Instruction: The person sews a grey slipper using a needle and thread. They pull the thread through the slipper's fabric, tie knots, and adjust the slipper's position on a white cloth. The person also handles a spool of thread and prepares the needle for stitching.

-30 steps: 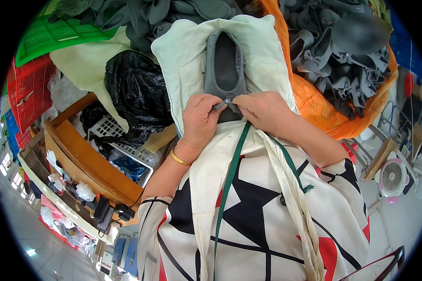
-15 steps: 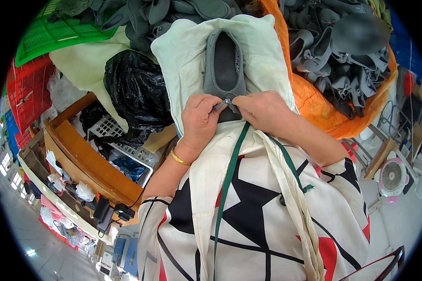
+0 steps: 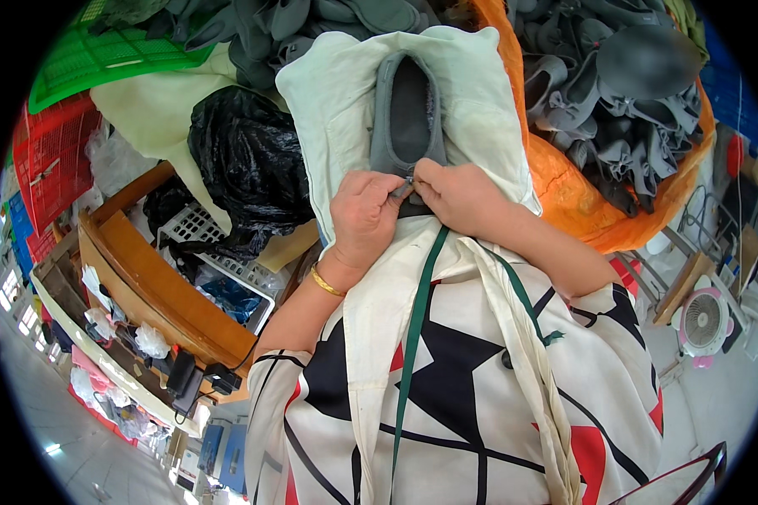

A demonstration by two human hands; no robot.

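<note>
Up crept the right hand [image 3: 459,194], fingertips closing in on the left hand [image 3: 365,212], both pinching half-hidden grey trim [image 3: 410,180] on the slip-on shoe [image 3: 410,114], upper centre of the frame, apparently mid-adjustment, the next move seemingly calling for a steady hold.
</note>
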